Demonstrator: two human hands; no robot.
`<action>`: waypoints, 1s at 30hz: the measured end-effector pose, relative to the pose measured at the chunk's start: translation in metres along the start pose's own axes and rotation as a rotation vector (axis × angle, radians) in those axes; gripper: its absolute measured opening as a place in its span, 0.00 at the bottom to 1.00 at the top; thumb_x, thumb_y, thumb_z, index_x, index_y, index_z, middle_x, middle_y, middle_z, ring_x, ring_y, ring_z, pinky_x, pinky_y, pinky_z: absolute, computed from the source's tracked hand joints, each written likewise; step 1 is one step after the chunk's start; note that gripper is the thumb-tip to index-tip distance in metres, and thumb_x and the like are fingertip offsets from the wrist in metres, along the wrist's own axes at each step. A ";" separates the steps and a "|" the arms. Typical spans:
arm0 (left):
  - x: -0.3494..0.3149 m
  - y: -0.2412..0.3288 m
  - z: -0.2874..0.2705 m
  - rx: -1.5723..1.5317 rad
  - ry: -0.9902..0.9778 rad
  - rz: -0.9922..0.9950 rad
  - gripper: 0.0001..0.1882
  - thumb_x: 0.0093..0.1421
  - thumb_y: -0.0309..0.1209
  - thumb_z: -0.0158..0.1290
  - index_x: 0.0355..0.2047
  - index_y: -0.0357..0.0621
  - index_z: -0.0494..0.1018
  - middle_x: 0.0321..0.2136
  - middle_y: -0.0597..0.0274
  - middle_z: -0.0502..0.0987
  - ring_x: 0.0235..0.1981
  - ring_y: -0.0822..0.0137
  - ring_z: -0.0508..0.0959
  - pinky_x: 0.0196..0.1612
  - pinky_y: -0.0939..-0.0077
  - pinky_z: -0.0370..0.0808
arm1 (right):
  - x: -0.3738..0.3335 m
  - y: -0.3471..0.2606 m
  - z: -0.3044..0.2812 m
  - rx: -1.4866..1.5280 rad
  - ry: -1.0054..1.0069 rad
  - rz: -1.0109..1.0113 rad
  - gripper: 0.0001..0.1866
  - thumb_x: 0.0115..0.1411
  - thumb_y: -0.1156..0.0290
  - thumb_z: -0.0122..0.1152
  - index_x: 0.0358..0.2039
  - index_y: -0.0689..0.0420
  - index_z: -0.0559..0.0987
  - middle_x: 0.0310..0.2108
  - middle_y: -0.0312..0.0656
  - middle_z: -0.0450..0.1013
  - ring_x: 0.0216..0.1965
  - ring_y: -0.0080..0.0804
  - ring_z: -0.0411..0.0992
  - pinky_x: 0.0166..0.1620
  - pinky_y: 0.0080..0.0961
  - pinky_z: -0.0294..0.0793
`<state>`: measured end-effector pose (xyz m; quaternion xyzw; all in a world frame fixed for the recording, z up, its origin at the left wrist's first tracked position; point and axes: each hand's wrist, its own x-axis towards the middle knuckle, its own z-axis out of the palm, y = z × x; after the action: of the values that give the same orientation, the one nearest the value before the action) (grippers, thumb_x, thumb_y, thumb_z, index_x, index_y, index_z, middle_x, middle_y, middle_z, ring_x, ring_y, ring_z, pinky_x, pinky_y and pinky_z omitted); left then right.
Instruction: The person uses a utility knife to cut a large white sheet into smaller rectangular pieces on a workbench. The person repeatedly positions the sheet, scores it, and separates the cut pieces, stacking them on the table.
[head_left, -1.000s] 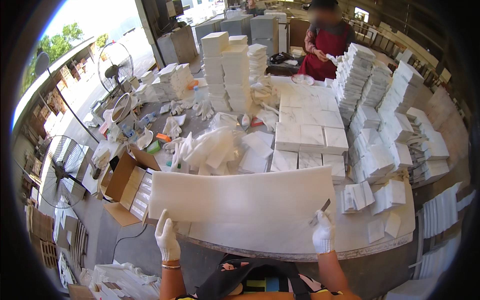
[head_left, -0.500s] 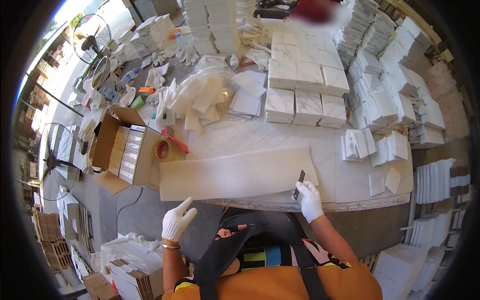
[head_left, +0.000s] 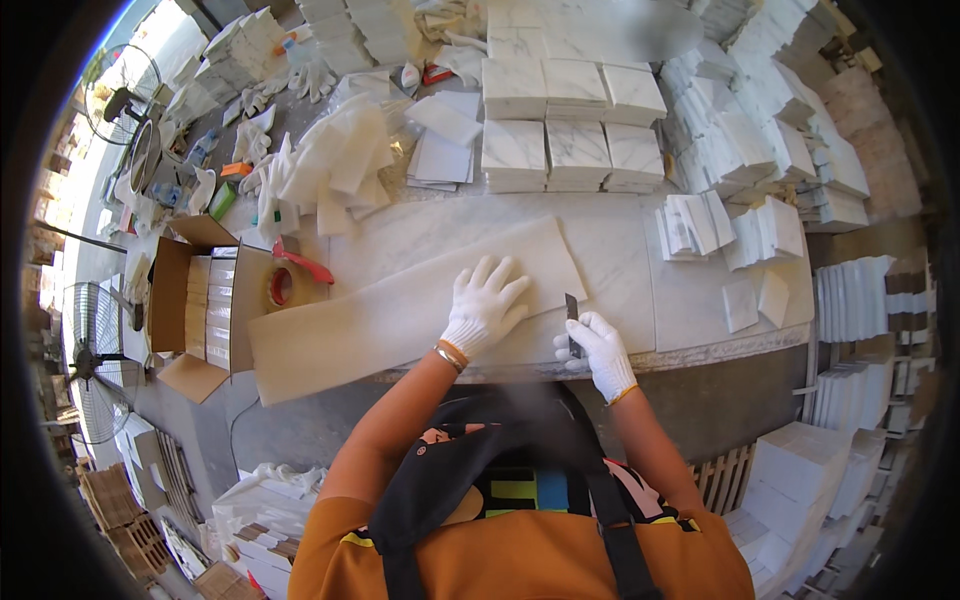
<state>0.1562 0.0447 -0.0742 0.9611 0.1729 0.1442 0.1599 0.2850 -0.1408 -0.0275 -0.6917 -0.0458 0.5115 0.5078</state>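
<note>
A long white sheet of packing foam [head_left: 350, 335] lies slanted across the marble-topped table [head_left: 620, 290], its left end hanging past the near edge. My left hand [head_left: 484, 300], in a white knit glove, rests flat on the sheet toward its right part, fingers spread. Just right of the sheet, my gloved right hand [head_left: 600, 352] grips a dark, slim utility knife [head_left: 572, 318] held upright near the front edge. Beyond the sheet's left half stands a red tape dispenser [head_left: 305, 263] with a roll of tape.
An open carton [head_left: 222, 300] packed with wrapped pieces stands left. Crumpled foam pieces [head_left: 335, 150] are heaped behind the sheet. Stacks of veined marble tiles [head_left: 575, 150] rise at the back, with smaller tile bundles [head_left: 695, 225] on the right. A fan [head_left: 98, 360] stands far left.
My left hand has come from in front of the table onto the foam sheet. The sheet has turned, its left end swinging toward me. The knife stays in my right hand.
</note>
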 end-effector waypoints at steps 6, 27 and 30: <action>0.025 -0.008 0.016 -0.050 -0.089 -0.053 0.22 0.53 0.45 0.58 0.46 0.53 0.74 0.56 0.55 0.68 0.58 0.50 0.65 0.55 0.49 0.64 | 0.035 -0.036 0.001 -0.557 0.225 -0.373 0.13 0.64 0.60 0.55 0.37 0.57 0.72 0.22 0.42 0.76 0.21 0.30 0.75 0.26 0.30 0.73; 0.028 -0.023 0.027 -0.161 0.231 -0.060 0.23 0.52 0.32 0.58 0.50 0.45 0.71 0.54 0.57 0.71 0.59 0.55 0.67 0.60 0.53 0.61 | 0.125 -0.082 0.074 -1.518 0.302 -0.394 0.13 0.64 0.59 0.43 0.41 0.53 0.71 0.28 0.54 0.78 0.32 0.56 0.78 0.35 0.52 0.76; 0.029 -0.022 0.026 -0.159 0.251 -0.060 0.23 0.53 0.32 0.56 0.50 0.45 0.71 0.54 0.57 0.71 0.58 0.55 0.68 0.60 0.54 0.61 | 0.134 -0.084 0.081 -1.587 0.277 -0.285 0.15 0.64 0.63 0.42 0.45 0.55 0.72 0.31 0.55 0.78 0.34 0.55 0.78 0.37 0.51 0.76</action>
<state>0.1844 0.0685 -0.0993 0.9143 0.2083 0.2714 0.2169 0.3253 0.0308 -0.0500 -0.8897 -0.4186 0.1671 -0.0720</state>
